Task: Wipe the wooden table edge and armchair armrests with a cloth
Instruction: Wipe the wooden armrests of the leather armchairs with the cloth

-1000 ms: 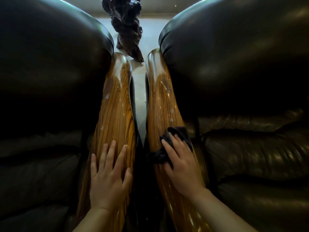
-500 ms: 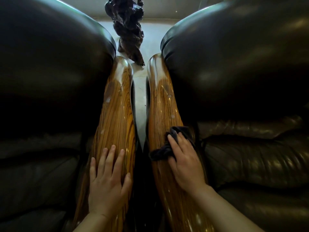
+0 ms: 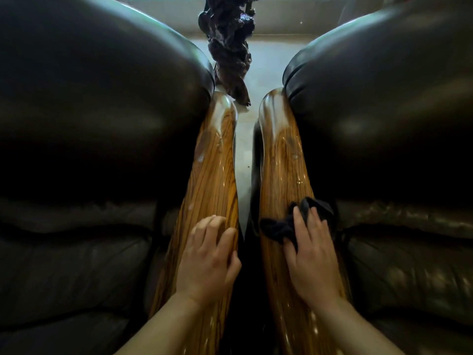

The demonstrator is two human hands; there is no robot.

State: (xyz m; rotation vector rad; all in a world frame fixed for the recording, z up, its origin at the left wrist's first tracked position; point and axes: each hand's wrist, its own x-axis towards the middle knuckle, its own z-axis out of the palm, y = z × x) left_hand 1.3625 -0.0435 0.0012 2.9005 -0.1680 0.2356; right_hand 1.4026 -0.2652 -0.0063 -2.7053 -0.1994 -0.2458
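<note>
Two glossy striped wooden armrests run away from me side by side, the left armrest (image 3: 212,170) and the right armrest (image 3: 281,162). My right hand (image 3: 311,254) presses a dark cloth (image 3: 279,226) flat onto the right armrest, with cloth bunched out past the fingertips and thumb. My left hand (image 3: 207,257) rests on the left armrest, its fingers curled over the wood, holding nothing. Small wet spots show farther up both armrests.
Dark leather armchair cushions bulge on the left (image 3: 97,129) and right (image 3: 384,119) of the armrests. A narrow gap with pale floor (image 3: 243,155) lies between the armrests. A dark gnarled wood carving (image 3: 227,47) stands beyond the gap.
My left hand's fingers have gone from spread flat to curled on the left armrest. My right hand with the cloth has shifted slightly on the right armrest.
</note>
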